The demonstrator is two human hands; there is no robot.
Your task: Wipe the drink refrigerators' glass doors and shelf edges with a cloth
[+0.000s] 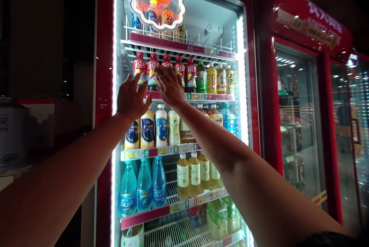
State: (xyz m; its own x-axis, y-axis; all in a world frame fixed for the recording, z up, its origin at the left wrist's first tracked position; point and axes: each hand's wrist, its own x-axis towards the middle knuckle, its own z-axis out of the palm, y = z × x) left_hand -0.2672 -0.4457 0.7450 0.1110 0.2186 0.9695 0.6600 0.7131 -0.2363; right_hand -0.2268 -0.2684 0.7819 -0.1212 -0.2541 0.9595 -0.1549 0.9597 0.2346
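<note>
Nearest: bare left forearm (72,162) and bare right forearm (213,135), rising from low on either side, converging before a tall red-framed drinks cooler (104,47). Left hand (131,99): fingers spread apart, thumb out toward the right hand (171,85), nothing seen in its grasp. Right-hand fingers close together, pointing up and left; no hold visible. Beyond both, a row of five red-capped, red-labelled plastic bottles (167,62), long axes upright, on the cooler's second shelf (154,95) from the top, from its left end past mid-edge. Left fingertips overlap the leftmost bottle's (139,64) lower half; right hand covers the middle bottle's (167,59) lower part, so sits nearer row centre. Contact: cannot tell.
</note>
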